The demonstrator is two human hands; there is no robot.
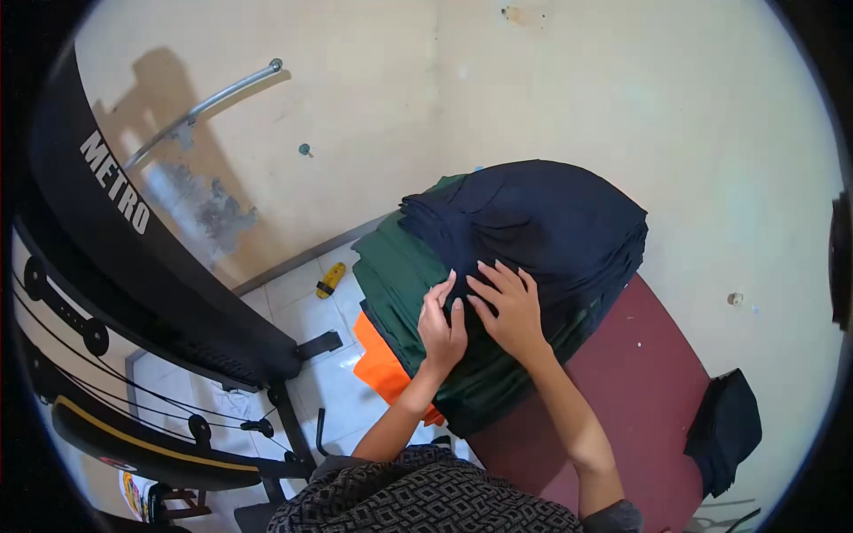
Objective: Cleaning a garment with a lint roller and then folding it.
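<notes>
A tall pile of folded cloth lies in front of me, with dark navy cloth [551, 213] on top and dark green cloth [391, 275] beneath it, showing at the left and front. My right hand [508, 302] rests on the navy cloth near its front edge, palm down with fingers spread. Beside it, my left hand [442, 324] is turned edge-on at the pile's near left, fingers stretched and thumb apart, over the border of green and navy. Neither hand grips anything. Orange cloth [380, 360] sticks out low on the left side of the pile.
The pile stands on a maroon table [631, 382]. A smaller stack of black cloth [724, 431] sits at its right edge. Black exercise equipment [169, 240] with cables rises at the left. A yellow slipper [330, 281] lies on the tiled floor; walls close off the far side.
</notes>
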